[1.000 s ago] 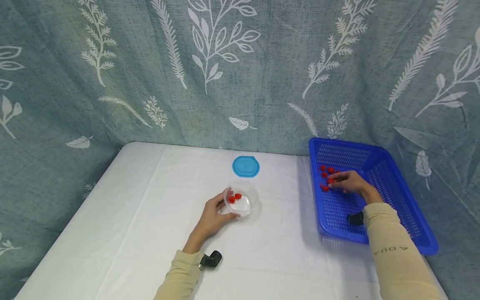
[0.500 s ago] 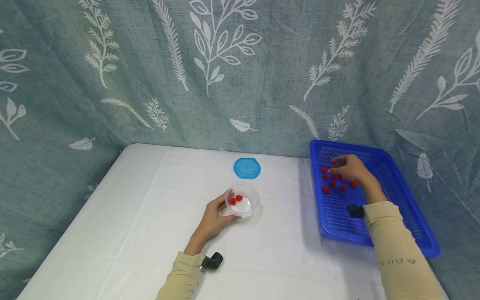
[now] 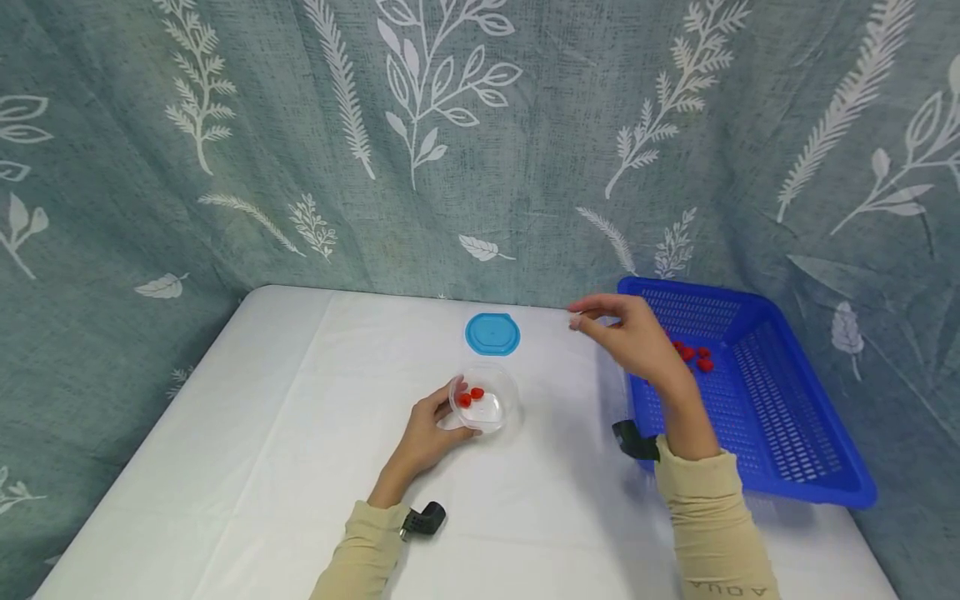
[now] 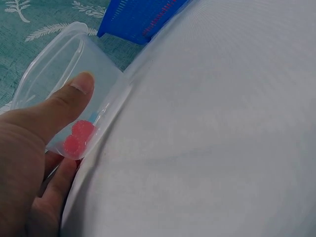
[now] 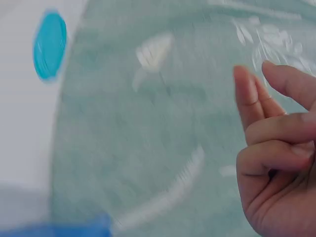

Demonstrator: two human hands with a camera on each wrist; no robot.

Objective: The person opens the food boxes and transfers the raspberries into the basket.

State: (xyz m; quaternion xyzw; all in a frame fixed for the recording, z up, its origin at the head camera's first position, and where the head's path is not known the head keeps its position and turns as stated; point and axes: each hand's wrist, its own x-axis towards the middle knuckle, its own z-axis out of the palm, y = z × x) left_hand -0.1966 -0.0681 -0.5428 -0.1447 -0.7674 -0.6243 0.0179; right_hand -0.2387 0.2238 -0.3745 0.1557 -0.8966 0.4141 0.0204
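In the head view my left hand [image 3: 426, 437] grips a clear plastic cup [image 3: 501, 402] from its left side, thumb on the near side. Two red raspberries [image 4: 83, 129] lie at the cup's bottom, seen through its wall in the left wrist view. My right hand [image 3: 630, 337] is raised over the left edge of the blue basket [image 3: 813, 400], its fingertips pointing left past the rim. In the right wrist view its thumb and forefinger are bent toward each other; no berry shows, and I cannot tell whether one is hidden there. More raspberries [image 3: 688, 353] lie in the basket.
A round blue lid [image 3: 492, 334] lies on the white table behind the cup. The basket stands at the table's right side. A green leaf-patterned curtain [image 3: 480, 167] hangs along the back edge. Small black cameras [image 3: 425, 518] are strapped to both wrists.
My right hand has lifted from among the raspberries and moved left, out over the basket's rim. My left hand and the cup have stayed in place.
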